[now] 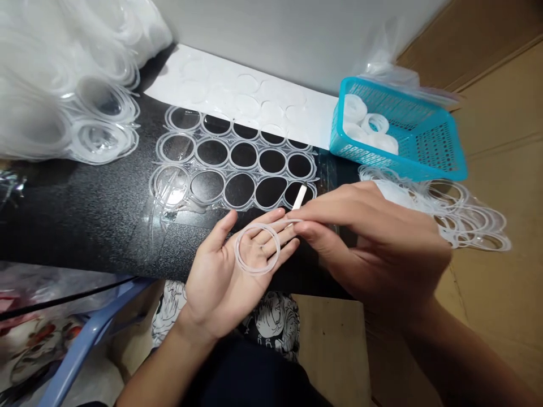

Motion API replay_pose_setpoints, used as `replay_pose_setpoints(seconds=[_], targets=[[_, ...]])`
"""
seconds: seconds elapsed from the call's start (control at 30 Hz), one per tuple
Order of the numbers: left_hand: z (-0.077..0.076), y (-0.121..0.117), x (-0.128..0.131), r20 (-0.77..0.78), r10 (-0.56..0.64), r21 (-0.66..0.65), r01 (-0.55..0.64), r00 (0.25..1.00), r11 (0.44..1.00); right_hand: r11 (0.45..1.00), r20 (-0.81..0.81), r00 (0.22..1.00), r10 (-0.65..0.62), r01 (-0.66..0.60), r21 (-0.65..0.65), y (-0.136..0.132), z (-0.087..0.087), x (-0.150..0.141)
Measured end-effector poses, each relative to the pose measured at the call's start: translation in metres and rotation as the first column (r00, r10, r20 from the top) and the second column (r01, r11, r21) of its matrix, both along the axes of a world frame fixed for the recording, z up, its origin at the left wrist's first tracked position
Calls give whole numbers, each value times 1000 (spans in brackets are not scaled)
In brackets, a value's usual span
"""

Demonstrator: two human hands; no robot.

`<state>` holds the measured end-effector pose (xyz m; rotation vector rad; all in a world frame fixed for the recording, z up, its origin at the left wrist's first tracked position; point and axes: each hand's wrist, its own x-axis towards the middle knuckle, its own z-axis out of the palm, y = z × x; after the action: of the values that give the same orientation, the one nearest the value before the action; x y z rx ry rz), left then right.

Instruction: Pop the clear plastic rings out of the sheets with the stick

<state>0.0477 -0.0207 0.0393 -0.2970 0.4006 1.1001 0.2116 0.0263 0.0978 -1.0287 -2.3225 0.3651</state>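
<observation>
My left hand (224, 271) lies palm up with fingers stretched out, and a thin translucent ring (257, 249) rests across its fingers. My right hand (373, 243) reaches in from the right, its fingertips pinching the ring's far edge near the left fingertips. A small white stick-like tool (299, 197) pokes out from behind the right hand's fingers. Just beyond both hands lies a clear silicone sheet of joined rings (231, 164) on the black table (85, 215).
A blue plastic basket (428, 150) holding white rings stands at the right. Loose punched-out ring scraps (466, 217) lie below it. A big heap of clear ring sheets (63, 85) fills the upper left. White sheet (237, 90) behind. Cardboard (500, 113) at right.
</observation>
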Motion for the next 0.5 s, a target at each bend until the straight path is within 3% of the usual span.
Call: replay_pose_setpoints(seconds=[0.1, 0.27, 0.37, 0.5], targets=[[2, 2, 0, -25, -6, -20, 6, 1000, 1000, 982, 3, 997, 74, -72, -172, -5, 10, 1], [2, 4, -7, -34, -16, 38, 17, 999, 999, 876, -98, 970, 221, -242, -417, -1, 9, 0], [-2, 2, -10, -27, -33, 65, 35, 999, 997, 872, -24, 983, 179, -170, -459, 5, 0, -6], [-5, 1, -10, -10, -12, 62, 13, 1000, 998, 918, 12, 995, 100, -88, -386, 8, -12, -13]])
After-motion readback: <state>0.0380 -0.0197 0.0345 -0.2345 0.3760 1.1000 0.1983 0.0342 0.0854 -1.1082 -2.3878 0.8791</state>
